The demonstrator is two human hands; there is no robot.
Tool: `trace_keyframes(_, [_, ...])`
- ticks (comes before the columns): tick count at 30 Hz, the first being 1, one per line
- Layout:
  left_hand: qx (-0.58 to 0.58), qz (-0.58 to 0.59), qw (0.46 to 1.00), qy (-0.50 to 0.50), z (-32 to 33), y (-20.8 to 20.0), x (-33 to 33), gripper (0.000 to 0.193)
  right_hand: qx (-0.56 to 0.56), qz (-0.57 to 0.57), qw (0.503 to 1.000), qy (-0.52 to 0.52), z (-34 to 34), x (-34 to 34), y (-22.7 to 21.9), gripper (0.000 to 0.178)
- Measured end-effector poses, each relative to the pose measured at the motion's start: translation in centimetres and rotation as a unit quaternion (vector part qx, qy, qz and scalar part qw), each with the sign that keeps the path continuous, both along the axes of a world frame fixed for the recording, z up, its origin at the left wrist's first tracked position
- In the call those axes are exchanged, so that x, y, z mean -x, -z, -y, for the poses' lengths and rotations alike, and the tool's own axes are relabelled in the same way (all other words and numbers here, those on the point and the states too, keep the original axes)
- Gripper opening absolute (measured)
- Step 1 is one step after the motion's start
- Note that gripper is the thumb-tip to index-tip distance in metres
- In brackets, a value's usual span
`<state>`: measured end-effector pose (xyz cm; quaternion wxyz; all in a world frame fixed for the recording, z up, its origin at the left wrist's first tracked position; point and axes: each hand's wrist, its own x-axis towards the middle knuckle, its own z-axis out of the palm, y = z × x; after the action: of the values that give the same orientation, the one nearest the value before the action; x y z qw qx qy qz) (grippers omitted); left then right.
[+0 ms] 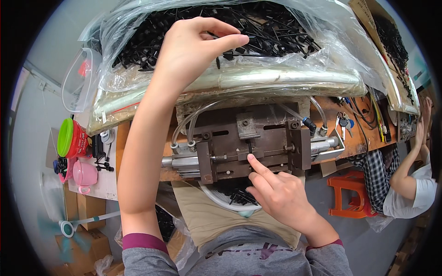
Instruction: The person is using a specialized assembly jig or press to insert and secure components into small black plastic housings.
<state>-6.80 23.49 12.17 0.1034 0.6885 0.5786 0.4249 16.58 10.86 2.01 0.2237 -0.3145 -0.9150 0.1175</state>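
Black rod (250,146) touches the extended index fingertip (251,158) of the right hand (282,198), others curled, within a brown metal fixture (274,138); the left hand's (189,51) thumb and forefinger nearly meet, grip unclear, above loose black parts (285,34); pneumatic cylinders (185,162) closing early could pinch the right fingertip.

A pale wall (36,92) curved along the left of the frame. A wooden workbench (351,143) spanned the middle, with a light tabletop (102,186) at its left end. Grey floor (338,232) showed at the lower right, where an orange plastic stool (344,183) stood. Cardboard boxes (94,244) sat at the lower left near a fan (67,228) with teal blades. Bright light covered the room.
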Motion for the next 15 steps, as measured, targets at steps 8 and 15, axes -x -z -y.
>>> trace_keyframes(8, [-0.095,0.017,0.99,0.105,10.0,1.8,-1.7,0.028,-0.124,-0.176,0.976,0.026,-7.3,0.4,-6.2,0.019])
trace_keyframes(15, [-0.059,-0.046,0.988,0.133,15.9,7.3,-5.2,0.03,-0.178,-0.044,0.978,0.101,-19.2,4.1,-11.7,0.025])
